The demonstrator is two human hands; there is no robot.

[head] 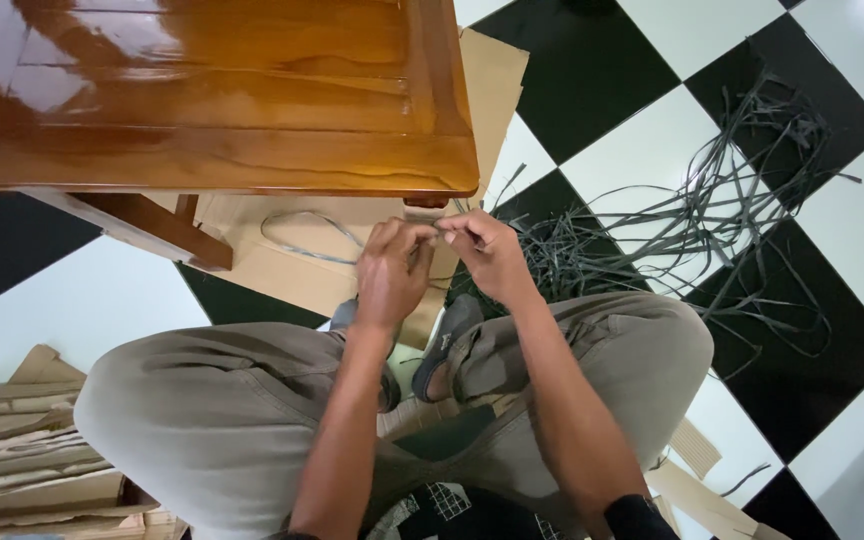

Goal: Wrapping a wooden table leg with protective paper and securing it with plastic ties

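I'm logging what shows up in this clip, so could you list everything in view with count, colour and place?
Wooden table: one, glossy brown, upper left.
Cardboard sheet: one, tan, on the floor under the table's edge.
Strip loop: one, grey, lying on the cardboard and running to the hands.
Loose strips: a tangled pile, dark grey, on the floor at right.
Checkered floor: black and white tiles.
Cardboard pieces: a stack, tan, lower left; a few more scraps lower right.
Shoes: two, grey, between the knees.
Trousers: khaki, both knees bent.
Left hand: fingers pinching the strip.
Right hand: fingers pinching the strip beside it.
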